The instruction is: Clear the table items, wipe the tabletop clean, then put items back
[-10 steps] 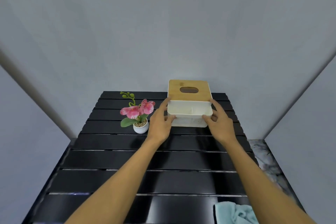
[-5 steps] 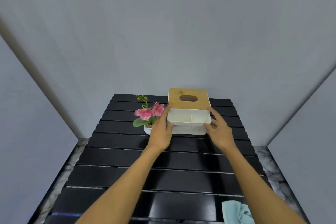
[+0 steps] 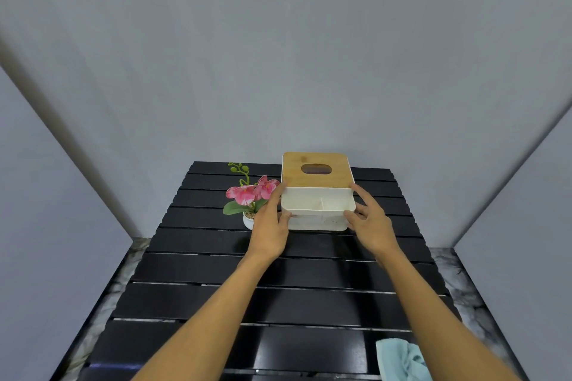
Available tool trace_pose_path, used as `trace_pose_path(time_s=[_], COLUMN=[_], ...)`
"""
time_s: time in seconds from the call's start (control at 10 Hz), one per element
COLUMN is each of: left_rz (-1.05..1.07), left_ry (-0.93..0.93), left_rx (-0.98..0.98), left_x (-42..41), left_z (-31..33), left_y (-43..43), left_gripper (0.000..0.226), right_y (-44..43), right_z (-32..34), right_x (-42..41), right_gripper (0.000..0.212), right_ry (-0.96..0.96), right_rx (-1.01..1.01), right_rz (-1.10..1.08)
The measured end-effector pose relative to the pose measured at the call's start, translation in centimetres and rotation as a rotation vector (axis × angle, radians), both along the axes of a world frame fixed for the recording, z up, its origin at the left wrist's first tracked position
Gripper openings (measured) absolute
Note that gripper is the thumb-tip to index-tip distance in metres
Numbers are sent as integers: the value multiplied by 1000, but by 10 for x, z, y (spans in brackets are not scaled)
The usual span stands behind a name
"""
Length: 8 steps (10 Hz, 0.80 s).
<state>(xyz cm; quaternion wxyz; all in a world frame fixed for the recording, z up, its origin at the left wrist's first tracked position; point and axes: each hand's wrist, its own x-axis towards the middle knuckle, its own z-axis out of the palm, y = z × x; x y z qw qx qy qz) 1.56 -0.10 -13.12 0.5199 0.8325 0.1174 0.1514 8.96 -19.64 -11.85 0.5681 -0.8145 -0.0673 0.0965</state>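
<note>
Tissue box (image 3: 317,192), white body with bamboo lid, sits at far end of black slatted table (image 3: 278,300), near back wall. Left hand (image 3: 270,226) and right hand (image 3: 370,223) clamp opposite sides of box, thumbs on near face, fingers along flanks. Two-sided grip likely because box is wide and lid may be loose. Cannot tell if box is lifted or resting. Potted orchid (image 3: 249,198) just beside left hand; snag risk. Blue cloth (image 3: 399,360) waits at near right edge, handy for wipe. Judgement: either clearing or putting back; cannot tell which.

No readable text, labels, brands or numbers anywhere.
</note>
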Motion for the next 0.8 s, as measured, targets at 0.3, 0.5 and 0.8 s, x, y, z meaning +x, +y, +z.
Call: trace_pose_path(time_s=[0.3,0.5,0.8], left_rz=[14,5,69], left_ry=[6,2,15], left_rx=[0,-4,-114], left_x=[1,1,-61], left_z=[0,-1,16], left_y=[-1,0,-2], left_gripper=[61,63,65], right_y=[0,1,-23], right_z=[0,2,23], right_x=[0,-1,-30], right_gripper=[61,62,53], right_ry=[23,9,-60], right_rx=[26,14,-17], right_rz=[1,3,-29])
